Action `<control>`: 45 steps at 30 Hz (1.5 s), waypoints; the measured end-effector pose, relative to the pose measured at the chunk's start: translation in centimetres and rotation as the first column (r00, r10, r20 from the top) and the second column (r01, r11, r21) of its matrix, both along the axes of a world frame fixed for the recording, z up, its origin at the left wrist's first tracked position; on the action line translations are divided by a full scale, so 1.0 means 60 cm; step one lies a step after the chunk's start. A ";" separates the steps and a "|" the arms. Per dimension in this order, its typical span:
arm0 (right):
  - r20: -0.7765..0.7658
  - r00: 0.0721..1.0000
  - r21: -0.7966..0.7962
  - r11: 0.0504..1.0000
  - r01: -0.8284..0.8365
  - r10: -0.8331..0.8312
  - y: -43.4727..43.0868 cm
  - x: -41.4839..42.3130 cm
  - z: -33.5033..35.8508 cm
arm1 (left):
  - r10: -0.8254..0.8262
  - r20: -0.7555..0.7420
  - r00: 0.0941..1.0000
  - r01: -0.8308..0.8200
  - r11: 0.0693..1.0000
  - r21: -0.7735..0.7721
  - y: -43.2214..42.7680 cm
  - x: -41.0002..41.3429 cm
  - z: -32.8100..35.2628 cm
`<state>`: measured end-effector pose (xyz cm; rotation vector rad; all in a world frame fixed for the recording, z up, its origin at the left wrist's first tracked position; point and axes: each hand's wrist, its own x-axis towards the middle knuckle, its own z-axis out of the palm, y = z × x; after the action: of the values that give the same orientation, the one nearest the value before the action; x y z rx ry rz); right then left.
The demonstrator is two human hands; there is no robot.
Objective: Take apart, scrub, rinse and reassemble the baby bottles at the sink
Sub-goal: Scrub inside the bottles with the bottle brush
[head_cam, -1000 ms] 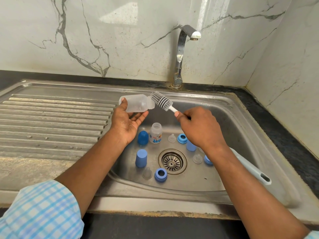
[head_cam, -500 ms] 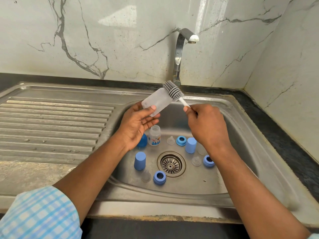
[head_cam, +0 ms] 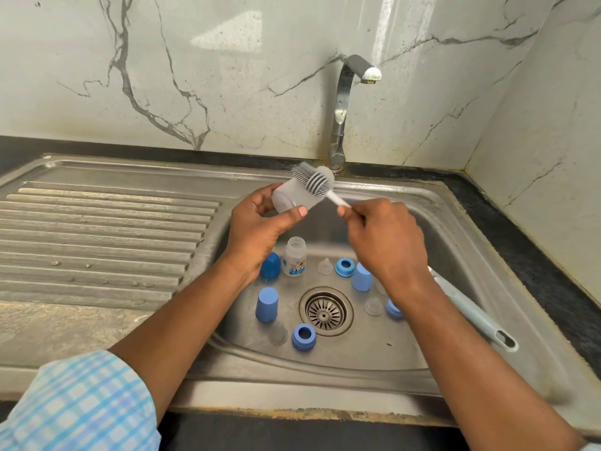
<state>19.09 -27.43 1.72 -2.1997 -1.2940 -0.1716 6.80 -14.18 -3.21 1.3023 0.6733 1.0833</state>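
head view: i am seeing the left hand (head_cam: 257, 229) gripping the frosted bottle (head_cam: 289, 201) over the sink (head_cam: 439, 222), axis tilting up-right; the right hand (head_cam: 387, 245) is pinching the brush (head_cam: 313, 182), lying across its far end.

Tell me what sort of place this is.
Most likely a home kitchen: a steel sink with a ribbed drainboard, a tap against a marble-look wall, and a dark counter.

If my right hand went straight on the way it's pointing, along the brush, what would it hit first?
Probably the frosted bottle in your left hand; the right hand points up-left along the brush, whose head seems to touch it.
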 end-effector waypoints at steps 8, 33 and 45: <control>-0.096 0.992 -0.009 0.996 -0.085 0.083 -0.002 0.008 -0.004 | 0.057 -0.068 0.996 -0.053 0.997 0.058 -0.005 0.001 -0.003; -0.144 0.986 0.070 0.993 0.090 -0.079 0.003 0.036 -0.014 | -0.165 0.128 0.978 0.196 0.939 -0.284 -0.010 -0.001 0.017; -0.168 0.982 0.031 0.996 -0.087 0.091 0.002 0.003 -0.008 | -0.203 0.227 0.953 0.278 0.883 -0.378 -0.007 -0.012 0.024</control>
<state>19.30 -27.30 1.25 -2.0826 -1.2850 0.0344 6.09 -14.63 -1.78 0.8862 0.5451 0.7918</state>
